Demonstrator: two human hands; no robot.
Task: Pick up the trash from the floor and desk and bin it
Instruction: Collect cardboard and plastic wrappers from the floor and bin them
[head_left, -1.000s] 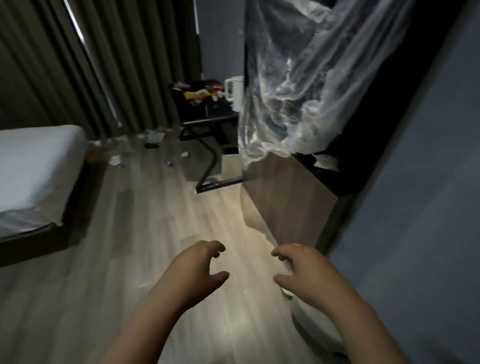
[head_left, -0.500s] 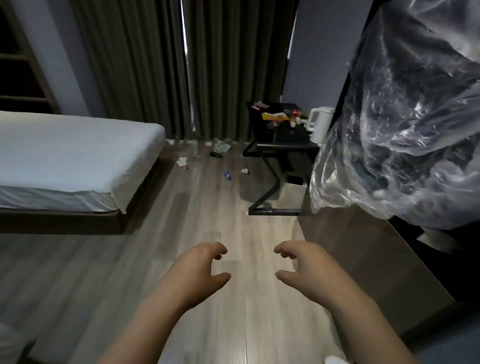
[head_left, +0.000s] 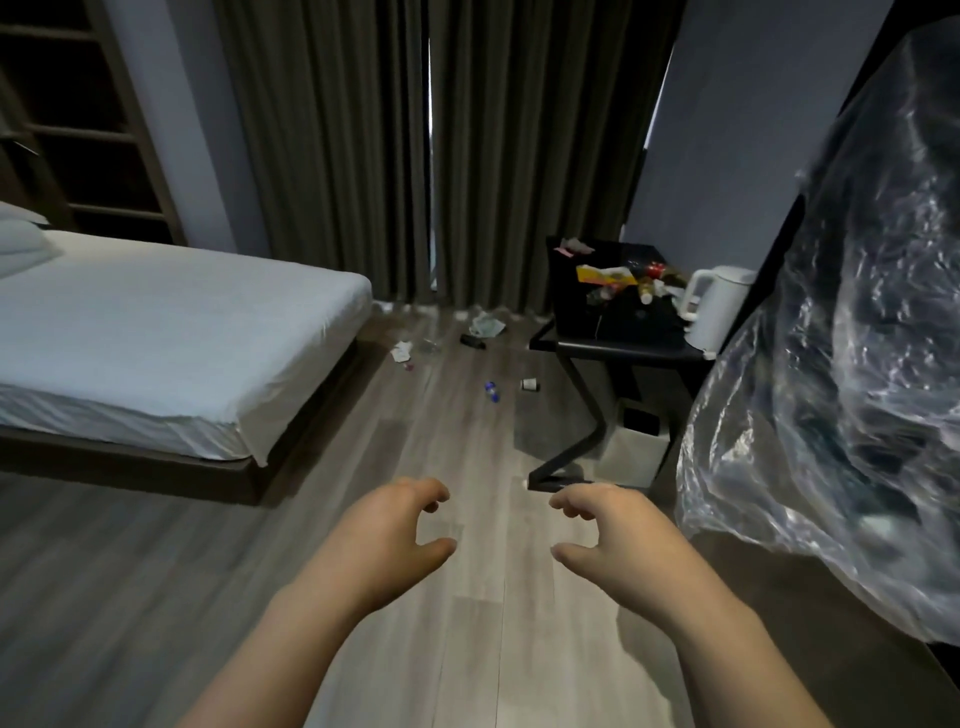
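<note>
Both of my hands hover in front of me over the wooden floor, holding nothing. My left hand (head_left: 387, 540) and my right hand (head_left: 615, 540) have loosely curled fingers. Far ahead, trash lies on the floor near the curtains: crumpled paper (head_left: 487, 325), a dark flat item (head_left: 472, 341), a white scrap (head_left: 401, 352), a blue item (head_left: 492, 391) and a small white cup (head_left: 530, 384). The black desk (head_left: 613, 340) carries more trash: a yellow wrapper (head_left: 602, 274), a pink scrap (head_left: 571, 247) and small bottles (head_left: 652, 283). A square bin (head_left: 631, 449) stands under the desk.
A bed (head_left: 156, 332) with white sheets fills the left side. Dark curtains (head_left: 415, 156) hang across the back. A white kettle (head_left: 714, 306) stands on the desk's right end. Crinkled clear plastic (head_left: 841, 389) drapes over furniture on my right. Shelves (head_left: 78, 114) are at the far left.
My view has swung left and moved forward, bringing the bed, the floor trash and the desk more fully into sight. My hands keep the same loose, empty pose.
</note>
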